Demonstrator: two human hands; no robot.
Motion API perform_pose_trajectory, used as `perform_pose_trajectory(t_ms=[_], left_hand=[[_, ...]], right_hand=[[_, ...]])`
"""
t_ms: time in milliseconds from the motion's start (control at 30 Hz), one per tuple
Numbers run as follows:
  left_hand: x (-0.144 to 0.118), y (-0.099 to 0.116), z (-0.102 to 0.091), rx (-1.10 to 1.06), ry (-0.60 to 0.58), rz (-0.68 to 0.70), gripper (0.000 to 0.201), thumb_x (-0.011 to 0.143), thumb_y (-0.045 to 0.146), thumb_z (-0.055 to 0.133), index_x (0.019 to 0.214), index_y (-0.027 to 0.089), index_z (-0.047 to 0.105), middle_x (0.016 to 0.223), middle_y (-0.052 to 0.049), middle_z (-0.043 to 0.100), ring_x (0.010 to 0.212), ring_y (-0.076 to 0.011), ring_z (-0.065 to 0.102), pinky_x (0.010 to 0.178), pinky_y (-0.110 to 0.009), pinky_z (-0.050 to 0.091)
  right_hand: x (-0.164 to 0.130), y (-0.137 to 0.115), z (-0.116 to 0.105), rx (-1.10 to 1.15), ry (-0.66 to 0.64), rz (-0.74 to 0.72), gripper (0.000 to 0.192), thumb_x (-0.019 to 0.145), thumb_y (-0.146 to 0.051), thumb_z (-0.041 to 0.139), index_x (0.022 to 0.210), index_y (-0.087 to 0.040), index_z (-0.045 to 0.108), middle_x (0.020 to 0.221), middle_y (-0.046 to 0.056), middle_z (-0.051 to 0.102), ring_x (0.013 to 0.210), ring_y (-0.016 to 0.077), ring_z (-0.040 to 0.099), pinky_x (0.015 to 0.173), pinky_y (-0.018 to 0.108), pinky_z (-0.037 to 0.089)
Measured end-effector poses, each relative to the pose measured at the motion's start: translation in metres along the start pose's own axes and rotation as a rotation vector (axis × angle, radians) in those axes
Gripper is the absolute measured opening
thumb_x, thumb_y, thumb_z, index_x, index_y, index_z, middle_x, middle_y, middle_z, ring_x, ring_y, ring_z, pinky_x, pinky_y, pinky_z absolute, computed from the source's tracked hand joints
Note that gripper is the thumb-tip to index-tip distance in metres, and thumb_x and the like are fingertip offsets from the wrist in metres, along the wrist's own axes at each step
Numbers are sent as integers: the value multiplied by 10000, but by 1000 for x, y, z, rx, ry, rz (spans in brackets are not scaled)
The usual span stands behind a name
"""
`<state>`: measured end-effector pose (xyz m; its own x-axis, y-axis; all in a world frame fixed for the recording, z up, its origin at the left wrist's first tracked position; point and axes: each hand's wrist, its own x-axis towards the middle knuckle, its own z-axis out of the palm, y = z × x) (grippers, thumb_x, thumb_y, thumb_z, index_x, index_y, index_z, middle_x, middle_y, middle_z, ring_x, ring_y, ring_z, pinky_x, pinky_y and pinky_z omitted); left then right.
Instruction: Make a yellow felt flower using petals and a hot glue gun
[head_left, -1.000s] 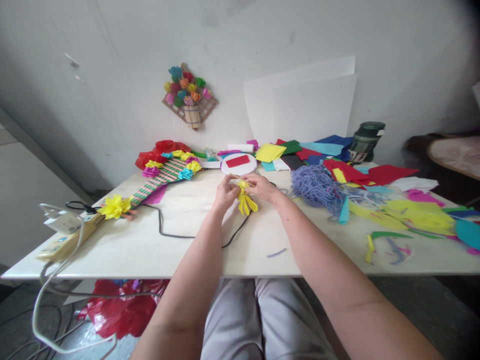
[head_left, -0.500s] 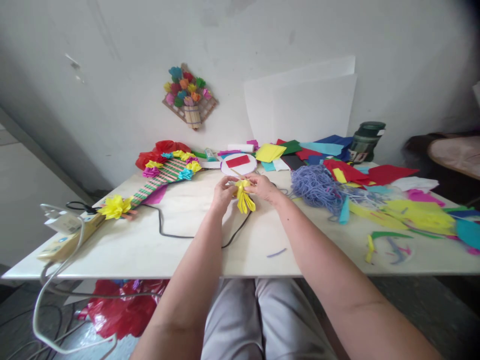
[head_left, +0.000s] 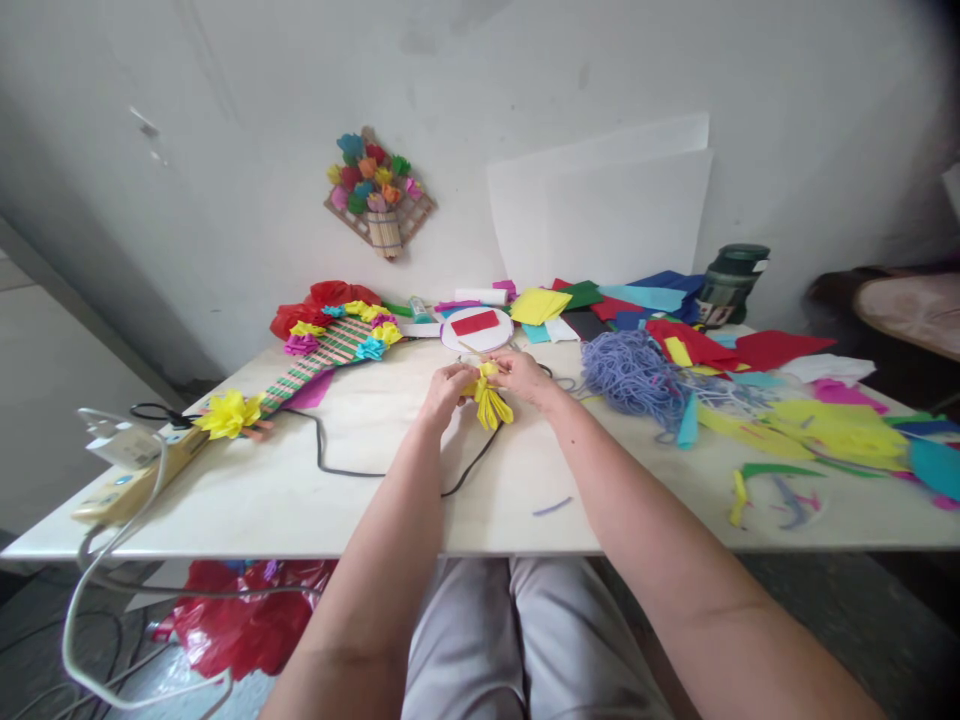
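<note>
Yellow paper strips [head_left: 489, 403] hang in a small bunch between my two hands, above the middle of the table [head_left: 360, 490]. My left hand [head_left: 445, 388] has its fingers closed on the top of the bunch from the left; my right hand [head_left: 523, 375] pinches the same top from the right, fingertips meeting the left ones. The loose ends of the strips fan down and a little right, just over the tabletop. I cannot tell whether they touch it.

A black cable [head_left: 352, 468] runs across the table under the bunch and curls off to the left. Just beyond my hands lies a white disc [head_left: 480, 335] with a red card [head_left: 475, 322] on it. To the right of my right hand sits a heap of lilac yarn [head_left: 634, 372], and past it a spread of coloured paper scraps [head_left: 817, 420]. On the left lies a striped mat [head_left: 315, 358] trimmed with paper flowers, with a yellow flower [head_left: 229, 412] at its near end. A power strip [head_left: 131, 470] rests at the left edge. A dark green jar [head_left: 731, 283] stands at the back right, and a flower piece [head_left: 379, 190] hangs on the wall.
</note>
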<state>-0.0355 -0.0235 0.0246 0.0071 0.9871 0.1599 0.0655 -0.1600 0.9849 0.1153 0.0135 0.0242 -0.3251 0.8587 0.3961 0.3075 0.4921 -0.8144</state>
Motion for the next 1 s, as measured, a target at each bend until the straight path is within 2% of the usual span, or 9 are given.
perform_pose_trajectory(t_ms=[200, 367, 600, 833, 1000], left_hand=[[-2, 4, -1, 93, -75, -7, 260, 544, 292, 610, 744, 126, 609, 596, 6, 536, 511, -85, 442, 436, -201, 288], [-1, 3, 1, 161, -49, 19, 278, 515, 277, 655, 742, 125, 605, 591, 21, 524, 535, -83, 438, 488, -202, 326], [0, 1, 3, 195, -23, 35, 234, 523, 284, 637, 695, 132, 595, 570, 27, 514, 530, -86, 432, 511, -215, 344], [1, -1, 6, 221, 28, 30, 208, 526, 282, 614, 671, 136, 587, 543, 31, 501, 506, -86, 419, 482, -215, 322], [2, -4, 6, 180, 56, 43, 219, 532, 276, 614, 691, 126, 606, 580, 13, 535, 522, -90, 442, 485, -216, 337]], right_hand=[[1, 4, 0, -10, 19, 47, 117, 617, -122, 605, 695, -138, 691, 948, 45, 681, 828, 162, 617, 737, 257, 484], [1, 1, -1, -53, 15, 59, 141, 611, -120, 600, 711, -152, 695, 781, 12, 681, 827, 170, 613, 747, 254, 476], [0, 1, 1, -23, -18, 55, 190, 623, -120, 578, 770, -146, 696, 727, 5, 667, 840, 165, 610, 743, 237, 470], [0, -3, 1, -33, -13, 70, 179, 613, -122, 578, 748, -141, 696, 801, 22, 685, 840, 156, 606, 778, 243, 462], [-1, -3, 2, 43, -25, 87, 237, 620, -142, 578, 826, -145, 694, 742, -3, 670, 734, 130, 592, 693, 220, 461]])
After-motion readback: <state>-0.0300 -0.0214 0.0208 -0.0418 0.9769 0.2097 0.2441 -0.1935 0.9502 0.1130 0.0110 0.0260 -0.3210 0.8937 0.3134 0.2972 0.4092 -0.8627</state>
